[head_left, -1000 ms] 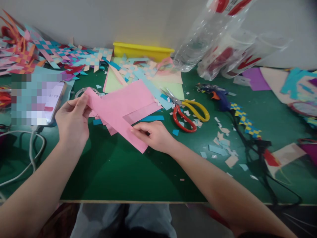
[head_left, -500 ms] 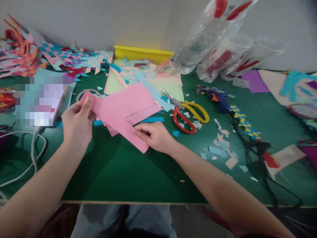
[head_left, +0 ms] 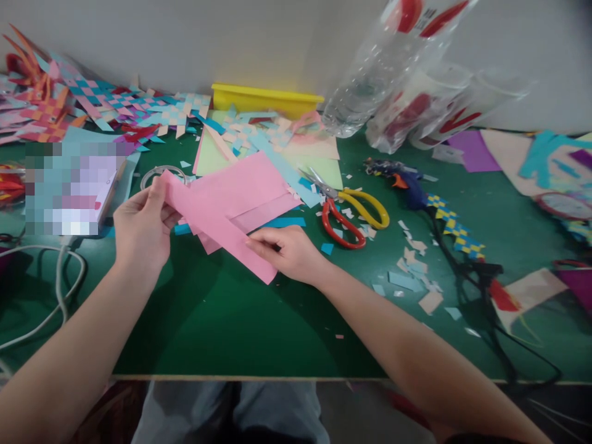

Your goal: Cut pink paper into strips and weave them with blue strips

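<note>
A folded pink paper sheet (head_left: 231,203) is held slanted just above the green table (head_left: 222,320). My left hand (head_left: 141,228) pinches its upper left corner between thumb and fingers. My right hand (head_left: 287,253) grips its lower right edge, fingers curled over the paper. More pink strips and a blue strip (head_left: 284,221) lie under the sheet.
Red-and-yellow scissors (head_left: 354,213) lie right of my right hand, with paper scraps (head_left: 416,271) and a glue gun (head_left: 407,182) beyond. Woven paper pieces (head_left: 106,105), a yellow tray (head_left: 266,98), plastic bottles (head_left: 393,68), a tape roll (head_left: 160,172) and a white cable (head_left: 55,296) surround the area.
My left hand shifted slightly on the paper's upper corner, re-pinching it; the sheet and my right hand stayed almost in place.
</note>
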Tool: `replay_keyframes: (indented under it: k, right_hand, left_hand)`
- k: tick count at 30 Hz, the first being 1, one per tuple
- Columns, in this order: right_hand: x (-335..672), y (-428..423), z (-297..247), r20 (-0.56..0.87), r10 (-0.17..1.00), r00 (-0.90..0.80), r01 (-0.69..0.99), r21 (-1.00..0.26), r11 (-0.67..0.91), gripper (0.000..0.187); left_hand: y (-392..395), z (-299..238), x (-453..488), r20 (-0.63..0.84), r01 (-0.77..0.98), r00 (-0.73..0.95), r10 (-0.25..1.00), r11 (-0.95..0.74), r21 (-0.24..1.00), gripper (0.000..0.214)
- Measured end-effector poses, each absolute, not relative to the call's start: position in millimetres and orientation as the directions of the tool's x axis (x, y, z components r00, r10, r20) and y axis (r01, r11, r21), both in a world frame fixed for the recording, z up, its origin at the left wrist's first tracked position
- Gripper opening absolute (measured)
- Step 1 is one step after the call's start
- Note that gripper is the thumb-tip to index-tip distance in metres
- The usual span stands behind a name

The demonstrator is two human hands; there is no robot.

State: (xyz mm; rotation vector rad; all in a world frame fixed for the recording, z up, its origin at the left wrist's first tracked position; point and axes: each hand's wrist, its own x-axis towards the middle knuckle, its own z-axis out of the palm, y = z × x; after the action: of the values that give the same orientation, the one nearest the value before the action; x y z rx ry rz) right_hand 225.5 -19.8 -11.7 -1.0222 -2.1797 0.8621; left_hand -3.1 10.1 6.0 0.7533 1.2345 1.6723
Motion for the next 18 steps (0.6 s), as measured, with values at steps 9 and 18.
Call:
replay_keyframes:
  k: [9, 18]
  right_hand:
    - [222.5, -22.8, -10.5, 0.313, 0.888, -0.338, 0.39, -0.812, 0.435, 0.032]
    - [218.3, -28.6, -4.4, 0.2, 0.901, -0.385, 0.287, -0.902, 0.322, 0.036]
  left_hand:
    - [7.8, 8.5, 5.5, -0.028, -0.334, -0.406, 0.914, -0.12, 0.935, 0.037]
    - [-28.2, 5.9, 29.7, -0.073, 0.364, 0.431, 0.899, -0.099, 0.926, 0.054]
